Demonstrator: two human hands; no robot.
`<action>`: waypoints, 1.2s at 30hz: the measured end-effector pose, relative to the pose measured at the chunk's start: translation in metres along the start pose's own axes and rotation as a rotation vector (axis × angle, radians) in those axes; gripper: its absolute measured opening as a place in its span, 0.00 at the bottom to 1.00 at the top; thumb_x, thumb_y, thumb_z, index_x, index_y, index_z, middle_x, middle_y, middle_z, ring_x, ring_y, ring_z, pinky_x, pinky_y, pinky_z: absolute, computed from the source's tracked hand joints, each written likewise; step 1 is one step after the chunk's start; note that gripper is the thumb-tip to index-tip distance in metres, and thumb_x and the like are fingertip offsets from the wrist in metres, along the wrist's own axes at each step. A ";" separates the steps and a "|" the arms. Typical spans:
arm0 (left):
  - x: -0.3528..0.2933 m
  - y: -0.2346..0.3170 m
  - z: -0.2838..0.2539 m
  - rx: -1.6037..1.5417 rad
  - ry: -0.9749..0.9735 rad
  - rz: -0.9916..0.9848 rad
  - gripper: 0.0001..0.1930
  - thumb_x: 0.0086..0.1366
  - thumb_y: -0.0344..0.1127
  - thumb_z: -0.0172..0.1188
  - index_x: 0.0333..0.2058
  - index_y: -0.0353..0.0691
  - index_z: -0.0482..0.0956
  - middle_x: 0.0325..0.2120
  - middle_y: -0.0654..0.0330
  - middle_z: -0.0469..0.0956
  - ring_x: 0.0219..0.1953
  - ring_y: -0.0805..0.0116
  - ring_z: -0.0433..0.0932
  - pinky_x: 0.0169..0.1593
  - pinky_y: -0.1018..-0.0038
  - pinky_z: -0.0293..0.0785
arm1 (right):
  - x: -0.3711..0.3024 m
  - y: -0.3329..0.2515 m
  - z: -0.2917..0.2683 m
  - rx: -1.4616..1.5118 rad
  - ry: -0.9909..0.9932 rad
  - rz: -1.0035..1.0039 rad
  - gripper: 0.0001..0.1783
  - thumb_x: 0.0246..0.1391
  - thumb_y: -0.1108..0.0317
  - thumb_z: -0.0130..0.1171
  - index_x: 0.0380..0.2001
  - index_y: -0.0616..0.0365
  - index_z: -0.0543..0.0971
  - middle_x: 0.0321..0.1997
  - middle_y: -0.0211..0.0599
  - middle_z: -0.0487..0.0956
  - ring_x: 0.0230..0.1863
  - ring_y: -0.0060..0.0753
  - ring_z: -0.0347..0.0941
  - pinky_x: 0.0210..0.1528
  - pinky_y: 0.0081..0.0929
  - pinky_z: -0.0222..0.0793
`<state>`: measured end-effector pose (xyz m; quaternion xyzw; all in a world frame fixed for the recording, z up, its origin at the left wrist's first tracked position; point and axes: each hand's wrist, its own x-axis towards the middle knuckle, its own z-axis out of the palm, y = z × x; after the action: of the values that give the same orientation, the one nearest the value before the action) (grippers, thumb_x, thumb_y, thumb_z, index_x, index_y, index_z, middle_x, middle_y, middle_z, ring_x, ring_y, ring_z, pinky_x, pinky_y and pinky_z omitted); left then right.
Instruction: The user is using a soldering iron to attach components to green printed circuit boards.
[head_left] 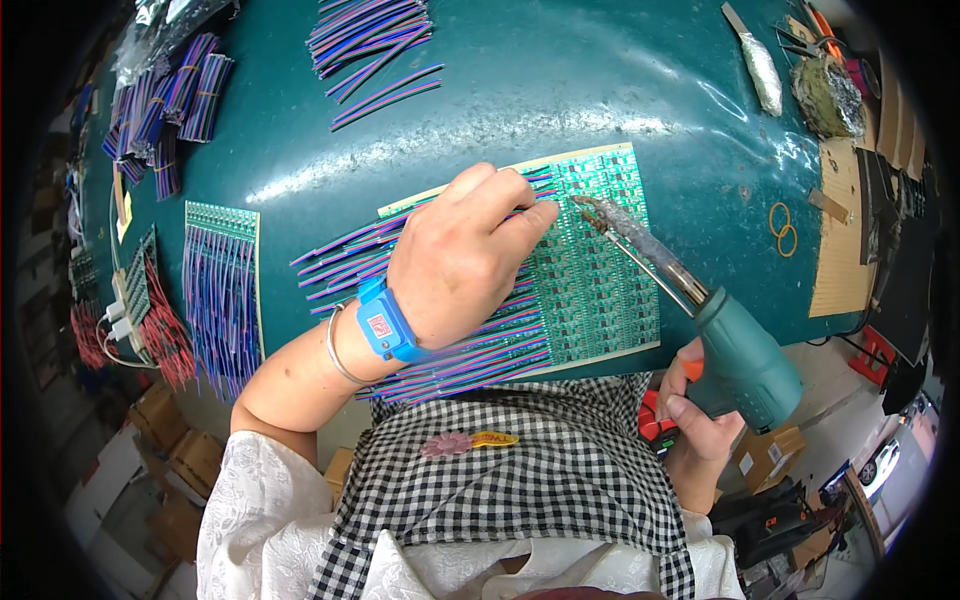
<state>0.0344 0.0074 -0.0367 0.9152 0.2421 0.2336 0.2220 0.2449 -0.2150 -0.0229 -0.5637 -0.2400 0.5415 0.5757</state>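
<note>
A green circuit board panel (600,270) lies on the table, with rows of small boards. Striped ribbon wires (470,355) in blue, pink and black run leftward from it, lined up side by side. My left hand (460,245), wearing a blue wrist strap (386,322), is closed over them, thumb and forefinger pinched at a ribbon wire's end on the panel; the pinched bit is mostly hidden. My right hand (700,425) grips the handle of a green pistol-shaped soldering iron (745,360). Its tip is over the panel, just right of my left fingertips.
Loose ribbon wires (370,40) lie at the far side. Tied wire bundles (200,95) and a wired panel (222,290) are on the left. Two rubber bands (783,230), a cardboard piece (840,270) and a foil-wrapped tool (760,72) lie to the right.
</note>
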 end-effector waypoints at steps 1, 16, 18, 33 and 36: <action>0.000 0.000 0.000 -0.001 0.000 -0.002 0.18 0.44 0.17 0.63 0.37 0.36 0.84 0.30 0.58 0.77 0.31 0.59 0.78 0.34 0.68 0.76 | -0.001 0.002 0.000 0.003 0.014 0.007 0.29 0.37 0.83 0.63 0.49 0.69 0.73 0.28 0.39 0.74 0.23 0.27 0.70 0.26 0.24 0.66; 0.000 -0.002 0.001 -0.022 0.018 -0.003 0.17 0.44 0.16 0.63 0.36 0.37 0.84 0.29 0.58 0.77 0.31 0.60 0.78 0.33 0.68 0.76 | 0.000 -0.005 0.008 0.038 0.090 0.030 0.27 0.35 0.82 0.63 0.45 0.69 0.74 0.25 0.38 0.74 0.23 0.28 0.70 0.26 0.24 0.68; 0.000 -0.003 0.001 -0.015 0.017 -0.001 0.17 0.44 0.16 0.63 0.36 0.37 0.84 0.29 0.58 0.77 0.31 0.60 0.78 0.34 0.68 0.76 | -0.001 -0.010 0.010 0.066 0.088 0.069 0.27 0.36 0.81 0.62 0.46 0.70 0.74 0.26 0.38 0.74 0.23 0.28 0.70 0.26 0.24 0.68; -0.002 0.000 0.002 0.031 -0.003 0.014 0.18 0.44 0.19 0.63 0.37 0.36 0.84 0.30 0.58 0.77 0.31 0.60 0.76 0.33 0.67 0.75 | -0.005 0.002 0.000 0.044 0.047 0.015 0.26 0.37 0.83 0.61 0.46 0.68 0.74 0.28 0.40 0.75 0.24 0.28 0.71 0.27 0.24 0.68; -0.003 0.002 0.001 0.049 -0.017 0.012 0.18 0.44 0.19 0.63 0.37 0.36 0.84 0.31 0.58 0.76 0.31 0.60 0.76 0.33 0.67 0.75 | -0.003 -0.006 0.000 0.020 0.026 0.056 0.27 0.37 0.82 0.61 0.46 0.69 0.73 0.27 0.39 0.74 0.24 0.28 0.71 0.25 0.25 0.67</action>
<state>0.0336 0.0042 -0.0370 0.9237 0.2405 0.2211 0.2001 0.2457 -0.2165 -0.0163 -0.5715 -0.2110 0.5523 0.5690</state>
